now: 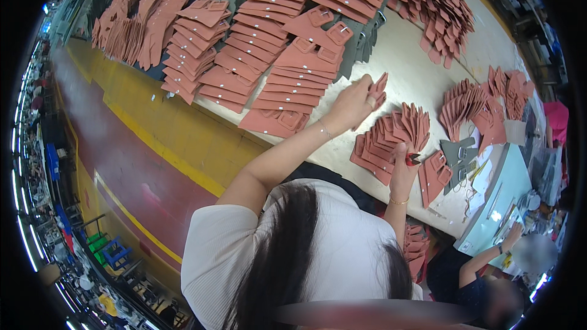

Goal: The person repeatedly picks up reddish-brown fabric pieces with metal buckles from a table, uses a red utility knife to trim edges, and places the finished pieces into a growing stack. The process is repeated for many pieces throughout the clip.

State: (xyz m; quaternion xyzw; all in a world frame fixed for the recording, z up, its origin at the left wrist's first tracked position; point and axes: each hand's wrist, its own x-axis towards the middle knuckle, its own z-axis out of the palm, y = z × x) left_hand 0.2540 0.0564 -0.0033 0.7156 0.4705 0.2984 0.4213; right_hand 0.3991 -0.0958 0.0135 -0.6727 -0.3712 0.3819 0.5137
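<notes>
My left hand (353, 102) reaches out over the pale table, its fingers closed on a small terracotta leather piece (379, 90). My right hand (400, 170) is nearer my body and grips a small red tool with dark tips (413, 159), which looks like thread snips. Just beyond it fans out a stack of terracotta leather pieces (382, 140). Beside that hand, to the right, lies a terracotta piece with a buckle (435, 171). Left of my left hand, overlapping rows of terracotta buckle pieces (293, 82) carry small white tags.
More terracotta stacks lie at the far right (437, 21) and right (461, 107) of the table (403, 61). Dark green pieces (458, 156) lie near a light blue board (501, 183). At lower right a co-worker's arm (483, 263) reaches in. A yellow-and-red floor (147, 159) runs along the left.
</notes>
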